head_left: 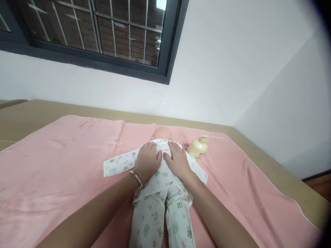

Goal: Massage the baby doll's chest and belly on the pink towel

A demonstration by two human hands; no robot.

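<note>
Doll (162, 186): on pink blanket (67, 165), head toward wall (222, 62).
Left hand (148, 158), right hand (178, 161): on its shirt (165, 169), fingers extended, gripping nothing.
Bottle (198, 148): pale yellow, near right hand.
Blanket: creased, spread over table (266, 168).
Window (103, 63): dark frame, bars (129, 34), brick (138, 43) beyond.

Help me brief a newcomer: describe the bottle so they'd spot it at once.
Find the pink blanket, then the doll lying on it. Beside the right hand is the bottle: pale yellow with dark markings, unlike the doll's white printed clothes.
</note>
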